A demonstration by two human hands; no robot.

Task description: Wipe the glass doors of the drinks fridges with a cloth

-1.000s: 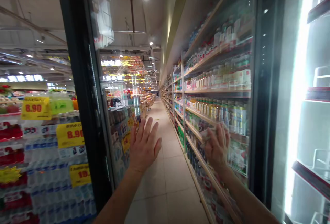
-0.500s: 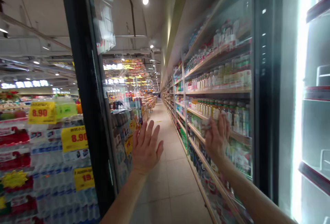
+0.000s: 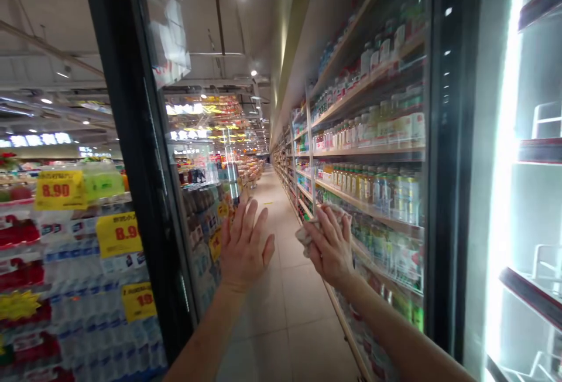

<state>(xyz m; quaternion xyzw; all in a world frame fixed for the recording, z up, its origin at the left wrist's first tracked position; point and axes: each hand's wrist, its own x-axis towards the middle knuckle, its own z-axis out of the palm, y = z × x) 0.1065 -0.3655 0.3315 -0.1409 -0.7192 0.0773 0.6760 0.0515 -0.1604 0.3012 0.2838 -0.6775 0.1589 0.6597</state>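
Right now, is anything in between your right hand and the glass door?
Yes: the crumpled cloth is under the right hand, on the side facing the glass door. Nothing visible stands between cloth and glass; the drink bottles show beyond it.

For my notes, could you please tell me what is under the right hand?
A cloth: its edges show beside the right hand, which hides the rest and anything beneath.
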